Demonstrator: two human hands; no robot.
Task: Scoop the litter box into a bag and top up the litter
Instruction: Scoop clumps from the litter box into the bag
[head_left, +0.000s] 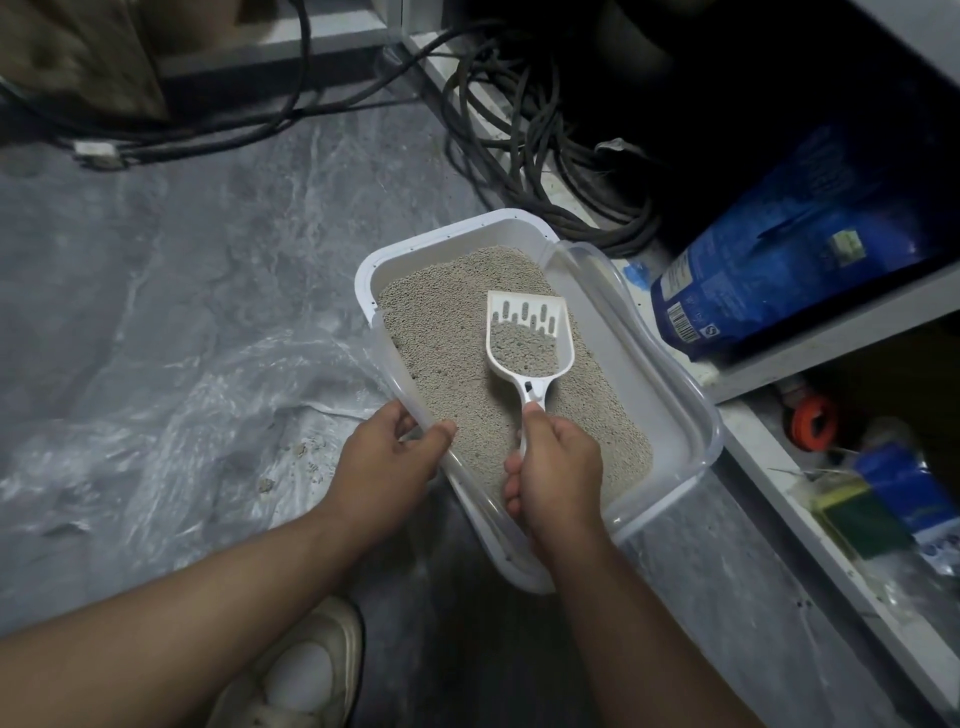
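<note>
While my right hand (558, 467) wraps its fingers around the white handle of the scoop (530, 338), thumb laid along the top of the handle, I see the slotted blade raised over the litter (447, 332) with a heap of grey granules sitting in its bowl. My left hand (389, 457) pinches the clear rim of the box (670, 415) on its left side, thumb inside over the litter and fingers curled under the edge outside. I see the box on the grey floor (156, 234), set at an angle, its far end white and its near part ringed by a clear collar. Litter fills the tray in a fairly even bed, reaching nearly to the far wall.

Left of the box, a clear bag (171, 441) lies crumpled flat on the floor, touching the box's left side, with a few pale clumps (306, 449) resting on it near my left hand. To the right, a blue sack (779, 270) lies on a low shelf, and black cables (524, 135) coil beyond the box's far end. Near the bottom edge I see a white shoe (306, 670) between my forearms.
</note>
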